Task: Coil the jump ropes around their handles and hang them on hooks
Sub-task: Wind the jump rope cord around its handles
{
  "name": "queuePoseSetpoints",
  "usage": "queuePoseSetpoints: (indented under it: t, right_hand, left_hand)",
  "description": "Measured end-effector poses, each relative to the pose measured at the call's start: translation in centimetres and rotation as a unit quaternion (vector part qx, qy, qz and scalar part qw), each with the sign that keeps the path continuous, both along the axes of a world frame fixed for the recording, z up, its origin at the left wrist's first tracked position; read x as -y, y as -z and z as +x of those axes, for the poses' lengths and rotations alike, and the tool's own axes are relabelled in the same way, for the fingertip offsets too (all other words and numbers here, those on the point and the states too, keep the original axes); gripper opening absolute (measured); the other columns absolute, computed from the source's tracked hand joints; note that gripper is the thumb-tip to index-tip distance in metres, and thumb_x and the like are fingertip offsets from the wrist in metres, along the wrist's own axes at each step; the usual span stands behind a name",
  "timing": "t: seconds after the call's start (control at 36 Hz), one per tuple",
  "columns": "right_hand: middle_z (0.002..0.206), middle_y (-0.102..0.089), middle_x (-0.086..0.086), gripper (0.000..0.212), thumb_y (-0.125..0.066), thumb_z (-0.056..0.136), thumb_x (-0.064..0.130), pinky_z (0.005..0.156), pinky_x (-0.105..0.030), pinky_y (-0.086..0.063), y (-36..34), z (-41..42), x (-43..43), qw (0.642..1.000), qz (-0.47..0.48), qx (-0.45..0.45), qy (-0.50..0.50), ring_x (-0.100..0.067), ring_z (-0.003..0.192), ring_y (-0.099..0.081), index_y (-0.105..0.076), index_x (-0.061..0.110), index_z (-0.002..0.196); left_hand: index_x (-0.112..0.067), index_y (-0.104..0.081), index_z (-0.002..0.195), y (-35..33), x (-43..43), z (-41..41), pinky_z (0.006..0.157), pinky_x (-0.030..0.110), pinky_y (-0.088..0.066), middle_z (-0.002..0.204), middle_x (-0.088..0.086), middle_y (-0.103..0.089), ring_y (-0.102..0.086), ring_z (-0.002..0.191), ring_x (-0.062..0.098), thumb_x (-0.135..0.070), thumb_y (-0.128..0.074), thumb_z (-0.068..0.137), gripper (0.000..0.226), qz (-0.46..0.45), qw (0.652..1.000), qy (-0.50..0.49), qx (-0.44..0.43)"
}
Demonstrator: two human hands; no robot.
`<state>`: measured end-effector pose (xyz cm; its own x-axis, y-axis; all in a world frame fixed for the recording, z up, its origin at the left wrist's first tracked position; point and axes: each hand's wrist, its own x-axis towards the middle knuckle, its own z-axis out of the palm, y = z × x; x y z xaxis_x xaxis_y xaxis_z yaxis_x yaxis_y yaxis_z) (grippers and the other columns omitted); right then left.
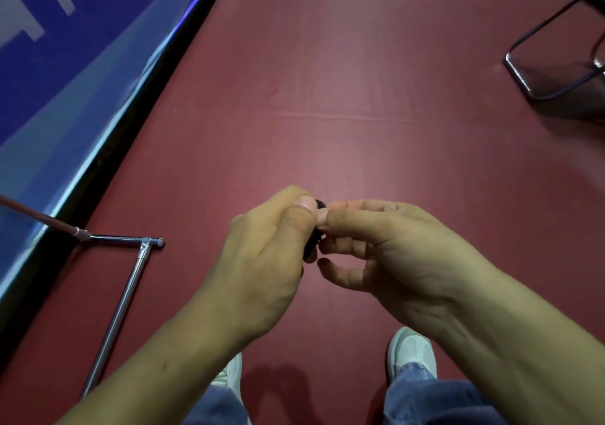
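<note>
My left hand (268, 251) and my right hand (386, 244) meet in front of me above the red floor. Between them sits a small black object (312, 244), most likely the jump rope's handles with the rope around them; only slivers of it show between the fingers. The left hand wraps around it with the thumb on top. The right hand pinches it at the top with thumb and forefinger, the other fingers curled loosely below. No loose rope and no hooks are in view.
A chrome stand foot (131, 280) lies on the red floor (327, 97) at the lower left, beside a blue banner (65, 64) with a black edge. A black chair's metal frame (553, 64) stands at the upper right. My white shoes (412, 352) and jeans show below.
</note>
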<state>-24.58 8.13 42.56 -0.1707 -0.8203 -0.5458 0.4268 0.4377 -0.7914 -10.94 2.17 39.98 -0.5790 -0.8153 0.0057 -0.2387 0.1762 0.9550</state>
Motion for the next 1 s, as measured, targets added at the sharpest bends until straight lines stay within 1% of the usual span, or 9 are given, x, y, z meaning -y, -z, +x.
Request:
queuePoseSetpoints:
  t: [0.17, 0.28, 0.44, 0.5, 0.58, 0.67, 0.83, 0.89, 1.0]
  right_hand:
    - [0.071, -0.062, -0.007, 0.009, -0.074, 0.083, 0.006, 0.067, -0.031, -0.056, 0.1, 0.3, 0.2, 0.999, -0.029, -0.019, 0.002, -0.015, 0.069, -0.059, -0.068, 0.011, 0.08]
    - [0.067, -0.056, -0.009, 0.017, -0.068, 0.083, -0.001, 0.063, -0.029, -0.054, 0.3, 0.5, 0.3, 0.998, -0.047, -0.047, 0.02, -0.014, 0.064, -0.056, -0.063, 0.009, 0.071]
    - [0.048, -0.053, -0.005, 0.018, -0.063, 0.086, -0.007, 0.05, -0.023, -0.051, -0.1, 0.8, 0.4, 0.992, -0.098, -0.067, 0.033, -0.014, 0.041, -0.054, -0.056, 0.002, 0.072]
    - [0.044, -0.051, -0.003, 0.021, -0.063, 0.086, -0.009, 0.048, -0.025, -0.051, 0.0, 1.0, 0.5, 0.989, -0.112, -0.083, 0.044, -0.013, 0.037, -0.053, -0.055, 0.001, 0.068]
    - [0.045, -0.053, -0.005, 0.023, -0.064, 0.085, -0.007, 0.051, -0.031, -0.053, 0.7, 1.0, 1.0, 0.985, -0.114, -0.108, 0.071, -0.015, 0.041, -0.054, -0.057, 0.0, 0.064]
    - [0.048, -0.055, -0.004, 0.026, -0.068, 0.083, 0.0, 0.063, -0.04, -0.053, 1.6, 0.8, 1.5, 0.978, -0.1, -0.159, 0.089, -0.018, 0.052, -0.056, -0.06, 0.006, 0.06]
    - [0.06, -0.063, -0.004, 0.015, -0.069, 0.089, -0.001, 0.062, -0.028, -0.057, 1.9, 0.5, 1.6, 0.981, -0.118, -0.131, 0.086, -0.011, 0.057, -0.061, -0.067, 0.002, 0.074]
    - [0.064, -0.065, -0.004, 0.01, -0.072, 0.09, 0.005, 0.065, -0.033, -0.059, 2.0, 0.7, 1.6, 0.977, -0.118, -0.155, 0.087, -0.013, 0.061, -0.063, -0.069, 0.002, 0.081]
    - [0.063, -0.066, -0.003, 0.013, -0.07, 0.092, 0.014, 0.068, -0.054, -0.06, 2.1, 1.5, 1.5, 0.961, -0.128, -0.229, 0.09, -0.017, 0.06, -0.063, -0.07, 0.01, 0.08]
  left_hand:
    - [-0.014, -0.057, 0.086, 0.2, 0.1, 0.0, 0.046, 0.04, -0.041, 0.06, 0.001, -0.054, -0.048, 0.048, 0.024, -0.048, -0.036, 0.092, 0.04, 0.041, 0.999, 0.014, -0.023]
    - [-0.015, -0.056, 0.087, 0.3, -0.1, -0.3, 0.047, 0.04, -0.042, 0.071, 0.017, -0.059, -0.048, 0.051, 0.025, -0.05, -0.037, 0.091, 0.041, 0.048, 0.998, 0.02, -0.028]
    - [-0.019, -0.058, 0.085, 0.4, -0.2, -0.6, 0.052, 0.04, -0.043, 0.065, -0.001, -0.059, -0.052, 0.055, 0.023, -0.045, -0.033, 0.097, 0.038, 0.02, 1.0, -0.005, -0.003]
    - [-0.019, -0.059, 0.086, 0.4, -0.2, -0.6, 0.053, 0.032, -0.041, 0.063, -0.005, -0.06, -0.052, 0.056, 0.017, -0.045, -0.032, 0.097, 0.039, 0.003, 1.0, -0.012, 0.008]
    - [-0.021, -0.058, 0.083, 0.4, -0.2, -0.7, 0.047, 0.02, -0.036, 0.059, -0.008, -0.059, -0.05, 0.052, 0.012, -0.047, -0.031, 0.096, 0.04, 0.001, 0.999, -0.029, 0.021]
    - [-0.023, -0.057, 0.081, 0.6, -0.2, -1.0, 0.052, 0.024, -0.038, 0.06, -0.009, -0.06, -0.052, 0.055, 0.013, -0.047, -0.03, 0.097, 0.039, -0.022, 0.998, -0.041, 0.046]
    - [-0.023, -0.056, 0.083, 0.6, 0.3, -1.1, 0.046, 0.016, -0.036, 0.06, -0.01, -0.06, -0.051, 0.053, 0.008, -0.046, -0.03, 0.097, 0.038, -0.03, 0.997, -0.054, 0.042]
    - [-0.024, -0.056, 0.084, 0.5, 0.3, -1.1, 0.046, 0.017, -0.037, 0.06, -0.01, -0.06, -0.051, 0.052, 0.006, -0.046, -0.03, 0.097, 0.037, -0.032, 0.997, -0.058, 0.035]
    - [-0.028, -0.055, 0.084, 0.3, -0.1, -1.2, 0.047, 0.02, -0.038, 0.062, -0.011, -0.062, -0.054, 0.052, 0.007, -0.047, -0.029, 0.097, 0.035, -0.044, 0.995, -0.074, 0.039]
